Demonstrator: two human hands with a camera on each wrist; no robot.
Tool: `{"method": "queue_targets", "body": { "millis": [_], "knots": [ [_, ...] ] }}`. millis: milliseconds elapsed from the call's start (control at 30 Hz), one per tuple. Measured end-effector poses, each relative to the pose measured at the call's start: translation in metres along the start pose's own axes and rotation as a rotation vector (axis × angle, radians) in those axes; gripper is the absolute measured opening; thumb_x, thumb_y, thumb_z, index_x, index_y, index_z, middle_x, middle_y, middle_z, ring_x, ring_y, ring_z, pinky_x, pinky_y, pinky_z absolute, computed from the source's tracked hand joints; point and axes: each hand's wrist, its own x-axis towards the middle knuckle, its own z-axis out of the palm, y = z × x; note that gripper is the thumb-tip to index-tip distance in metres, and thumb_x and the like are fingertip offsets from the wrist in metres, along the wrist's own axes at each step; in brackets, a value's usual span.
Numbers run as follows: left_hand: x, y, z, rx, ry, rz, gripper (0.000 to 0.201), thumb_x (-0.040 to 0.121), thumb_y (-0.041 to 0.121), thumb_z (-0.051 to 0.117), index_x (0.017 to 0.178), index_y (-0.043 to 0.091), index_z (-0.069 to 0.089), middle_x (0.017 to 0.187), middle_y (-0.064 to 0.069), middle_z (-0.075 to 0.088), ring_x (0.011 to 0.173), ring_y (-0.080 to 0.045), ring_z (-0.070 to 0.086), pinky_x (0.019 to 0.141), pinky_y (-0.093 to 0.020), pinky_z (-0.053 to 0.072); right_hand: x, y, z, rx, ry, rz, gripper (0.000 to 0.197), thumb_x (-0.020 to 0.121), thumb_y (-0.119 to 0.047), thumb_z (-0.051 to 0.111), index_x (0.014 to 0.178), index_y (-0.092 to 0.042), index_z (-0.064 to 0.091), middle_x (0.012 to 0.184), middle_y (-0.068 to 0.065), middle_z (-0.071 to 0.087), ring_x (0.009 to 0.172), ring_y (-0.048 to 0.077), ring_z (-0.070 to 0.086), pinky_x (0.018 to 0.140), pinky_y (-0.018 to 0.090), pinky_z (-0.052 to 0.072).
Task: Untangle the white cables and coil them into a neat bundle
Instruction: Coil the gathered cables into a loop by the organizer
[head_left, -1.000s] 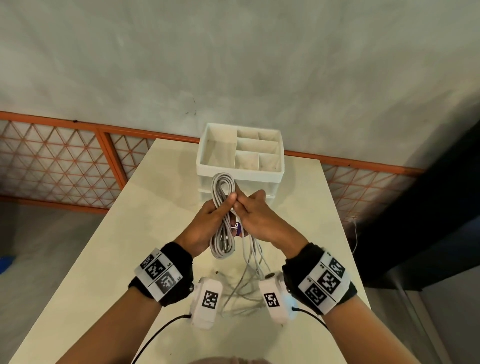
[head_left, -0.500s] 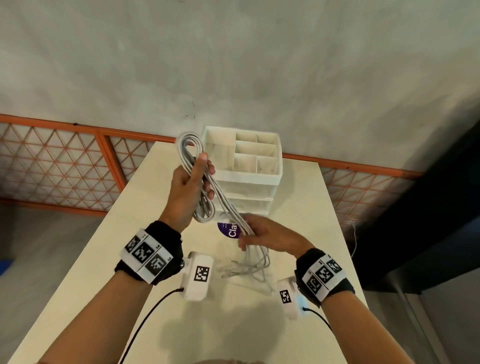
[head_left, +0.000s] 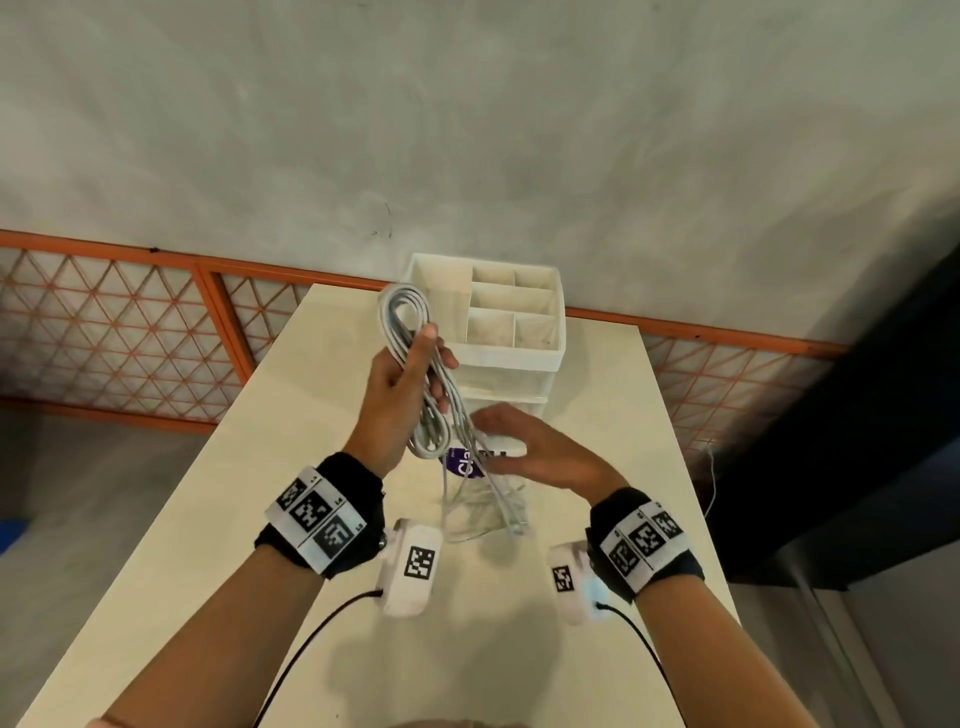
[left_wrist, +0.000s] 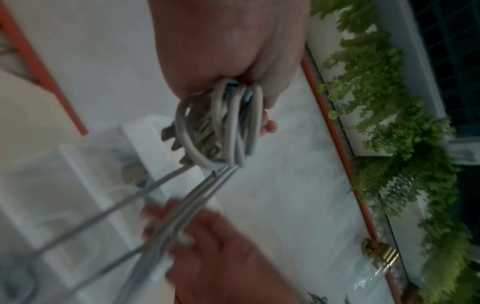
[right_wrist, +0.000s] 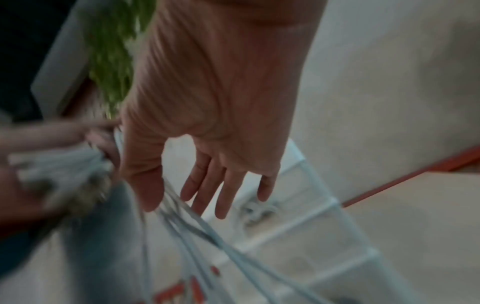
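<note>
Left hand (head_left: 400, 395) fist-clamped around the coiled white cables (head_left: 415, 364), held up off the worktop (head_left: 208, 519); right hand (head_left: 535, 452) below it, fingers straight and spread, loose strands trailing across its fingertips (right_wrist: 223, 205).

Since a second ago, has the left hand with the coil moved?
Yes. The left hand has lifted the coiled cables up and left; they now reach the top left corner of the white organizer, not its front.

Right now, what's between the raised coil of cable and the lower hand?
Loose cable strands stretch from the coil in the left hand down past the open right hand, clearest in the left wrist view.
</note>
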Motion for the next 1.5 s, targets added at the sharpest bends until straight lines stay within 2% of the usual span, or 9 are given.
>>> {"method": "queue_targets", "body": {
  "millis": [200,300,500,633,900,1167,1300,1400,1500],
  "knots": [
    [-0.002,-0.01,0.0,-0.026,-0.083,-0.113,0.041,0.098,0.04,0.043,0.075,0.011,0.061,0.048,-0.002,0.048,0.041,-0.014,0.049,0.045,-0.022,0.043,0.007,-0.037,0.005,0.023,-0.029,-0.059,0.013,0.091,-0.007,0.052,0.104,-0.005,0.053,0.096,0.014,0.065,0.088,0.025,0.065,0.083,0.046,0.049],
    [0.0,-0.013,-0.009,0.043,-0.135,-0.133,0.041,0.098,0.043,0.041,0.078,0.012,0.061,0.054,-0.003,0.053,0.047,-0.012,0.05,0.049,-0.02,0.043,0.004,-0.035,0.005,0.046,0.039,-0.048,0.013,0.094,-0.008,0.046,0.093,-0.021,0.047,0.075,0.001,0.054,0.064,0.014,0.052,0.069,0.039,0.043],
    [0.007,-0.02,-0.01,0.018,0.03,-0.08,0.039,0.098,0.04,0.042,0.082,0.008,0.056,0.06,-0.007,0.049,0.051,-0.015,0.049,0.053,-0.026,0.042,-0.004,-0.055,0.014,0.141,0.207,-0.216,0.019,0.096,-0.015,0.052,0.113,-0.008,0.051,0.067,-0.004,0.059,0.049,0.003,0.044,0.051,0.012,0.037],
    [0.011,-0.025,-0.006,-0.06,0.167,-0.026,0.038,0.1,0.039,0.041,0.082,0.007,0.053,0.057,-0.002,0.046,0.048,-0.015,0.046,0.048,-0.024,0.039,-0.003,-0.065,0.024,0.159,0.129,-0.245,0.033,0.098,-0.018,0.048,0.131,-0.017,0.051,0.075,-0.004,0.06,0.049,0.012,0.039,0.046,0.019,0.038],
    [0.021,-0.017,-0.003,-0.215,0.211,-0.126,0.036,0.098,0.036,0.045,0.069,0.017,0.053,0.055,0.007,0.05,0.048,-0.006,0.046,0.05,-0.021,0.041,0.002,-0.044,0.036,-0.245,-0.1,-0.183,0.057,0.103,-0.027,0.031,0.141,-0.053,-0.002,0.065,-0.001,0.048,0.056,0.001,0.044,0.066,0.009,0.039],
    [0.02,-0.03,-0.004,-0.323,0.271,-0.193,0.035,0.096,0.042,0.048,0.068,0.021,0.05,0.059,0.011,0.045,0.049,-0.004,0.041,0.053,-0.018,0.041,0.006,-0.032,0.045,-0.439,-0.074,-0.144,0.059,0.102,-0.032,0.029,0.141,-0.057,-0.007,0.07,0.02,0.054,0.066,0.032,0.056,0.081,0.05,0.052],
    [0.021,-0.034,-0.003,-0.375,0.36,-0.215,0.037,0.095,0.044,0.049,0.067,0.019,0.048,0.057,0.009,0.044,0.046,-0.004,0.04,0.051,-0.02,0.041,0.007,-0.03,0.042,-0.439,-0.175,-0.163,0.076,0.1,-0.009,0.034,0.144,-0.046,-0.016,0.079,0.004,0.055,0.066,0.009,0.048,0.09,0.039,0.049],
    [0.023,-0.034,-0.006,-0.496,0.452,-0.25,0.038,0.095,0.044,0.049,0.066,0.019,0.047,0.054,0.008,0.044,0.044,-0.005,0.041,0.048,-0.021,0.04,0.007,-0.02,0.036,-0.323,-0.232,-0.172,0.081,0.099,-0.003,0.033,0.141,-0.056,-0.012,0.111,0.013,0.059,0.076,0.019,0.05,0.079,0.027,0.047],
    [0.028,-0.029,-0.013,-0.59,0.511,-0.26,0.036,0.095,0.044,0.049,0.069,0.02,0.045,0.05,0.01,0.043,0.043,-0.006,0.04,0.046,-0.021,0.039,0.0,-0.012,0.031,-0.048,-0.128,-0.165,0.057,0.102,-0.017,0.039,0.141,-0.053,0.02,0.088,0.001,0.06,0.068,0.011,0.047,0.071,0.018,0.045]
  ]
}}
